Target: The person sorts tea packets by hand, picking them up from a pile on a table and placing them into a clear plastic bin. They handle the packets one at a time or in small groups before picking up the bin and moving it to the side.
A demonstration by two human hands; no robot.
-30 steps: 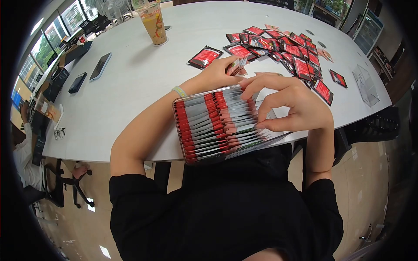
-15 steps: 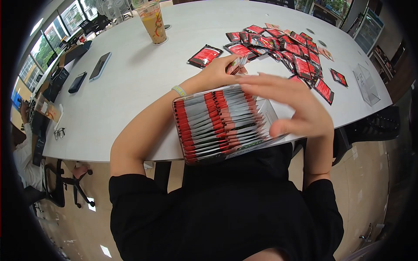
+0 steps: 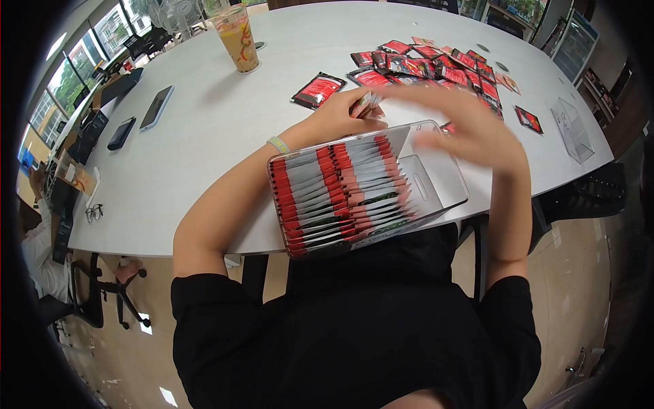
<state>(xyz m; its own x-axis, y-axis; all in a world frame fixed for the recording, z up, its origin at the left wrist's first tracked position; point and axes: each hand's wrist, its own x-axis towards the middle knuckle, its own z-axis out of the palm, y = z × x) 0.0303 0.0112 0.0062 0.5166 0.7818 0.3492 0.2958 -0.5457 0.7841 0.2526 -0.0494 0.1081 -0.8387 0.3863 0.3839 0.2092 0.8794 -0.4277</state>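
Observation:
My left hand (image 3: 340, 114) is closed around a small bunch of sachets (image 3: 370, 104), just beyond the far edge of a clear plastic box (image 3: 446, 170). My right hand (image 3: 470, 123) hangs over the box's right end, blurred by motion. Its fingers stretch toward the sachets in my left hand, with the thumb held apart below them. Inside the tilted box at the table's near edge, red and silver sachets (image 3: 334, 191) stand in two packed rows. The right end of the box shows its bare bottom with a slot.
Loose red and black sachets (image 3: 409, 65) lie heaped beyond my hands, and one sachet (image 3: 319, 90) lies apart. A clear plastic tray (image 3: 572, 129) is at the right. A drink cup (image 3: 237, 41), a phone (image 3: 157, 107), a dark device (image 3: 121, 133) and glasses (image 3: 95, 213) are leftward. A person (image 3: 41, 232) sits far left.
My right hand has swung up and away from the rows in the box, toward my left hand. The box's right end is now uncovered. My left hand stays with its sachets.

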